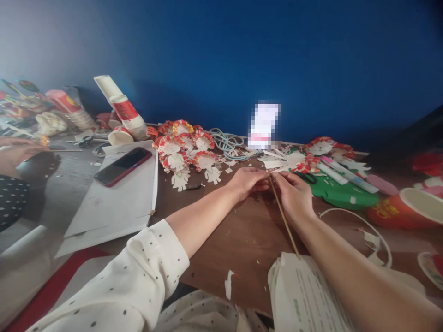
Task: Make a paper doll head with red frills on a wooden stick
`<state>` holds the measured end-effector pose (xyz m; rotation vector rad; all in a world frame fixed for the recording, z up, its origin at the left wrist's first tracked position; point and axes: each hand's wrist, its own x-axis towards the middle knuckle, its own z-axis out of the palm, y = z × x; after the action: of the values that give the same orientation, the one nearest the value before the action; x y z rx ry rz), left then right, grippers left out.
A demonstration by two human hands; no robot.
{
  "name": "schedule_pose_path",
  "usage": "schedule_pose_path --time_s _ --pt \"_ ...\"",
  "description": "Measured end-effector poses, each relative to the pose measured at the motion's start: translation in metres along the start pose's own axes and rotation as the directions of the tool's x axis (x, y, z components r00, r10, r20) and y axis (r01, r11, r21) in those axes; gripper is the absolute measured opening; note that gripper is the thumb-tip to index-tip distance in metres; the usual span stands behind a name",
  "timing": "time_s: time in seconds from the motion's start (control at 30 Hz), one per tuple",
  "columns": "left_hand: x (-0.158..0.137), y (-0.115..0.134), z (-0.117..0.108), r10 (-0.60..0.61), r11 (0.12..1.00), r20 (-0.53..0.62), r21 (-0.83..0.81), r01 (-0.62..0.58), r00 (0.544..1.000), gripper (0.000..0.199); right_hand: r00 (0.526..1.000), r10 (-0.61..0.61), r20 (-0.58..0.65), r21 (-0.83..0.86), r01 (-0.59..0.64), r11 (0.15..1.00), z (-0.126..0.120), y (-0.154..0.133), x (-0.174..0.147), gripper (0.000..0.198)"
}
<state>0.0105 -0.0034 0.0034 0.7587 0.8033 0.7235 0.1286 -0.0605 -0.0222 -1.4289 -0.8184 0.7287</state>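
A thin wooden stick (284,216) slants from my fingertips down toward the table's near edge. My left hand (249,180) pinches its upper end from the left. From the other side my right hand (293,190) closes on the same end, thumb and fingers together. Whatever small piece may sit between the fingertips is hidden. Just beyond my hands lies a paper figure with a red frilled rim (299,162). To their left is a heap of similar paper figures (175,150) with white cut-out bodies.
A phone (122,166) rests on a white board (104,207). Paper cups (129,115) lean behind it. Markers (349,175) lie on a green sheet (332,193), near a red cup (391,210). A printed paper packet (304,290) is in front. Another person's hand (20,152) is left.
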Motion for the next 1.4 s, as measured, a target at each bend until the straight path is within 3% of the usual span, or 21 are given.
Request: schedule_pose_path --time_s 0.17,0.43,0.57,0.9,1.13,1.4 --pt "0.001 -0.001 0.0 0.016 1.0 -0.041 0.011 -0.015 0.999 0.012 0.999 -0.011 0.036 0.009 0.01 1.0 0.0 0.002 0.001 0.028" --pt "0.005 -0.003 -0.004 0.03 0.999 -0.071 0.04 -0.027 0.997 0.015 0.989 -0.053 0.136 -0.158 0.074 0.985 0.0 -0.015 -0.006 0.025" --pt "0.008 -0.007 -0.007 0.036 0.997 -0.075 0.074 -0.03 0.997 0.018 0.981 0.046 0.188 -0.142 -0.019 0.99 0.003 -0.02 -0.008 0.024" --pt "0.013 -0.014 -0.011 0.062 0.988 -0.11 0.145 -0.046 0.992 0.026 0.977 0.17 0.127 -0.015 -0.17 0.985 0.005 -0.015 -0.008 0.047" --pt "0.01 -0.01 -0.009 0.034 0.994 -0.13 0.11 -0.02 0.991 0.023 0.974 0.191 0.122 0.049 -0.198 0.979 0.006 -0.015 -0.006 0.048" --pt "0.01 -0.009 -0.011 0.077 0.991 -0.068 0.116 -0.069 0.995 0.029 0.97 0.217 0.113 0.091 -0.227 0.97 0.004 -0.013 -0.003 0.041"
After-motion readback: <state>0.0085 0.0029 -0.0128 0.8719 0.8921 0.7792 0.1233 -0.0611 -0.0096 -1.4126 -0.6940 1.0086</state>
